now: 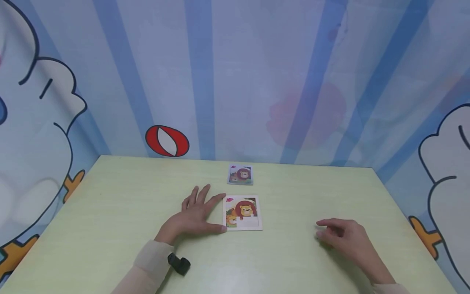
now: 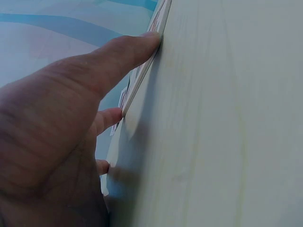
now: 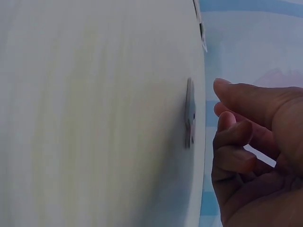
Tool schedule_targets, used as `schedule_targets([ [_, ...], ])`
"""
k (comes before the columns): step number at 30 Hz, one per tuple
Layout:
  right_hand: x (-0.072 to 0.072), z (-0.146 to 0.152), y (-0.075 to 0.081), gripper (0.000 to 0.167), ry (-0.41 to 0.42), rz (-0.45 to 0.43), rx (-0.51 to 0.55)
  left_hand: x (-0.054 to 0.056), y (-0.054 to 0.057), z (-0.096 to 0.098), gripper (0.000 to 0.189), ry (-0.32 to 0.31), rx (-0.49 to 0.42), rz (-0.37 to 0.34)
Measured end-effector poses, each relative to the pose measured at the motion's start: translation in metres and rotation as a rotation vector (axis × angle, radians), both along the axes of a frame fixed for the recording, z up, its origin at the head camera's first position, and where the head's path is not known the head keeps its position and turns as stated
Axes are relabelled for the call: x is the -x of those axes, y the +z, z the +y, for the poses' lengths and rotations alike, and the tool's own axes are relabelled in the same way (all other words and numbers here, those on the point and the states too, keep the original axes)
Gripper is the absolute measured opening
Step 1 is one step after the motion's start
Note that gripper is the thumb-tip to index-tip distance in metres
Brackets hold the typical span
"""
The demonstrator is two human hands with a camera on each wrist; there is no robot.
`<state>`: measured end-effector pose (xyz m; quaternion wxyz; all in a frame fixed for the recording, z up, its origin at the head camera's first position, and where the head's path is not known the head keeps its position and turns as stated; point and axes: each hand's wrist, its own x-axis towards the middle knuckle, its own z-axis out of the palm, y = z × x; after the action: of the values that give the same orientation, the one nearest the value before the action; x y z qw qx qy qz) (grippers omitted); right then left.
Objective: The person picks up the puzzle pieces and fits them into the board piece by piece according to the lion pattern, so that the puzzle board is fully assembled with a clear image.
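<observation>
A big blue wall (image 1: 238, 81) stands behind the tabletop (image 1: 293, 188), and it looks like cloth with soft folds. Darker blue stripes (image 1: 200, 73) run up it, and the outer ones lean outward. Low down there is a red and white ball picture (image 1: 167, 141), and farther right a faded pink blob (image 1: 306, 114). A puffy white cartoon shape (image 1: 33, 163) with thick black lines and orange feet fills the left side. Another white shape (image 1: 453, 216) sits on the right. The tabletop is pale yellow-green with faint streaks, and soft light shines on it.
</observation>
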<state>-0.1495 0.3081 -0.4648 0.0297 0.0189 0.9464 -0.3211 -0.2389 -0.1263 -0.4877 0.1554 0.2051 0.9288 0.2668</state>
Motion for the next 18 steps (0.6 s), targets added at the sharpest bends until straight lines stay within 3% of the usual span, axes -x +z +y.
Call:
schedule_targets([
  [5, -0.002, 0.007, -0.002, 0.046, -0.014, -0.054, -0.075, 0.000, -0.005, -0.002, 0.101, -0.004, -0.031, 0.015],
  [10, -0.001, 0.009, -0.003, 0.049, -0.016, -0.132, -0.114, -0.003, 0.000, -0.002, 0.101, -0.006, -0.041, 0.006],
  [18, -0.003, 0.004, -0.004, 0.019, 0.067, 0.014, -0.152, -0.004, 0.006, -0.001, 0.100, -0.003, -0.003, -0.007],
])
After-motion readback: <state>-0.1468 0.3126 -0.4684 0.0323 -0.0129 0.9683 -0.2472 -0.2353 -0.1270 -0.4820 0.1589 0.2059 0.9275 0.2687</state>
